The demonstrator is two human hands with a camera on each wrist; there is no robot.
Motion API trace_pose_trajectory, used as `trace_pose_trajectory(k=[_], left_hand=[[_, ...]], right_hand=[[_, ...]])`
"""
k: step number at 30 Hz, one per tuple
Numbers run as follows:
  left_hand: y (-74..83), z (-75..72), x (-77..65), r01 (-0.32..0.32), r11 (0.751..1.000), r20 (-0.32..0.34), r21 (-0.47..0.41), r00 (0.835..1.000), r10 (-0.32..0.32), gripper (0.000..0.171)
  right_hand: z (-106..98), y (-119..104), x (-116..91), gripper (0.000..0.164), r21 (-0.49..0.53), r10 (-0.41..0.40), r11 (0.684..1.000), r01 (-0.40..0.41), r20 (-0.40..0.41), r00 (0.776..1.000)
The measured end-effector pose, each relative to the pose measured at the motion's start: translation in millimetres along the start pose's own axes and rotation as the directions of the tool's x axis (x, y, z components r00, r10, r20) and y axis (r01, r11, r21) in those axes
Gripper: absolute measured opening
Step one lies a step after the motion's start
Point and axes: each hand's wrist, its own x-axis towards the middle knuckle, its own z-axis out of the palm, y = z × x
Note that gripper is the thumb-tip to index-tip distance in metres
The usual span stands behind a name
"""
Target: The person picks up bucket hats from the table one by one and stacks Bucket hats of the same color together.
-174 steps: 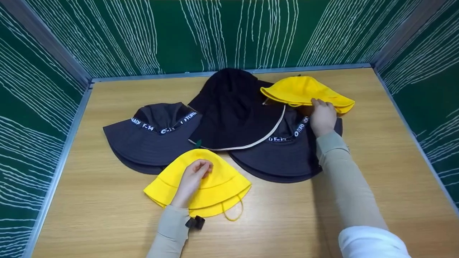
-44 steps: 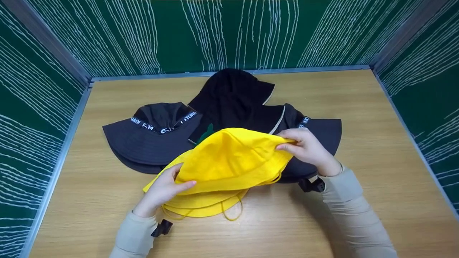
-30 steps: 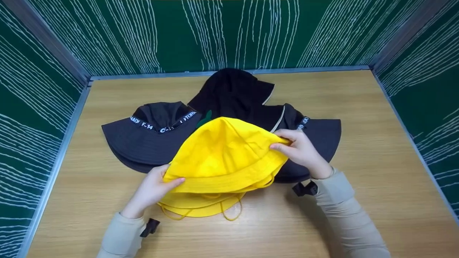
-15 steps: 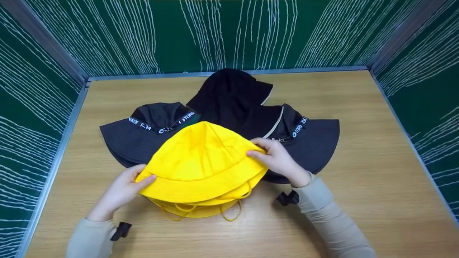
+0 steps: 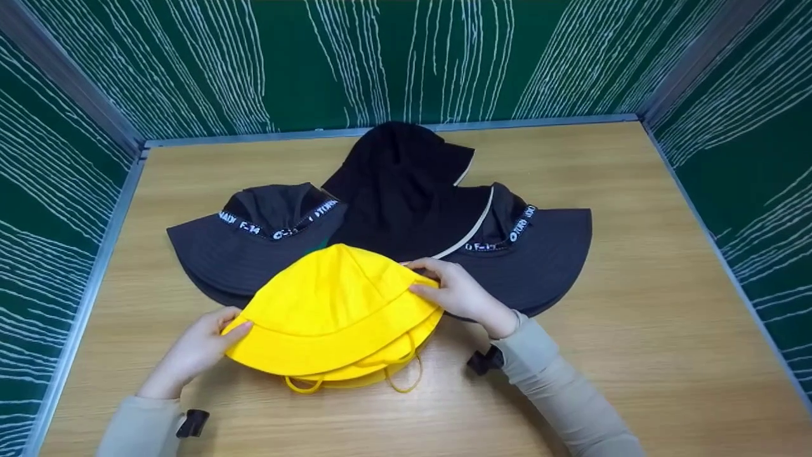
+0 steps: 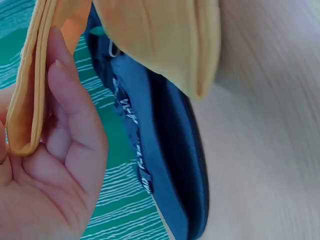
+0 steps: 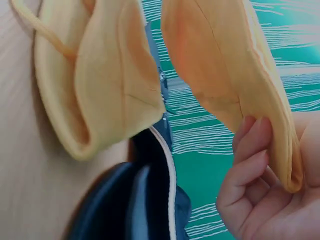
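A yellow bucket hat (image 5: 317,317) is stretched between both hands. My left hand (image 5: 196,346) pinches its left brim edge, thumb on top. The right hand (image 5: 460,295) pinches the opposite brim edge, with several curled fingers visible in the right wrist view. Beneath it lies a second yellow hat, mostly covered in the head view; its brim (image 6: 165,45) shows below the held hat in the left wrist view. A gap separates the two hats in both wrist views. Thin yellow cords (image 5: 406,377) hang at the near side.
Behind the yellow hats, a black hat (image 5: 399,190) with white trim overlaps a dark grey lettered-band hat (image 5: 539,254) on the right. Another grey hat (image 5: 222,254) lies left. Green white-streaked panels (image 5: 380,63) enclose the wooden table (image 5: 634,330).
The yellow hat that lay on the right grey hat has been lifted, brought over the other yellow hat, and lowered leftward and nearer. Both hands now grip its brim.
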Motion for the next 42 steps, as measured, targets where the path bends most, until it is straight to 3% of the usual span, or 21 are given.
trace_pose_trajectory(k=[7, 16, 21, 28, 36, 42], left_hand=[[-10.3, 6.2, 5.9, 0.010, 1.000, -0.039, 0.005, 0.999, -0.010, 0.026], [-13.4, 10.7, 7.6, 0.016, 1.000, -0.069, -0.022, 0.997, -0.018, 0.030], [-11.4, 9.4, 5.6, 0.029, 0.998, -0.050, -0.063, 0.998, -0.033, 0.031], [-15.1, 11.9, 8.6, 0.041, 0.998, -0.013, -0.041, 0.999, -0.041, 0.032], [-11.8, 14.5, 8.6, 0.047, 0.999, -0.053, -0.022, 0.997, -0.048, 0.033], [-12.1, 18.6, 14.8, 0.027, 1.000, -0.043, 0.010, 0.999, -0.027, 0.029]], right_hand=[[6.9, 7.4, -0.3, 0.031, -0.068, 0.018, 0.998, -0.018, -0.001, 1.000], [7.6, 8.3, -3.0, 0.028, -0.121, 0.036, 0.992, -0.036, 0.000, 0.999], [4.2, 5.2, -7.2, 0.026, -0.124, 0.047, 0.991, -0.045, 0.010, 0.999], [4.7, 11.3, -9.2, 0.027, -0.165, 0.011, 0.986, -0.005, 0.038, 0.999], [0.9, 11.7, -16.7, 0.028, -0.177, -0.007, 0.984, 0.009, 0.011, 1.000], [-3.0, 13.4, -19.3, 0.032, -0.225, 0.054, 0.974, -0.039, 0.060, 0.997]])
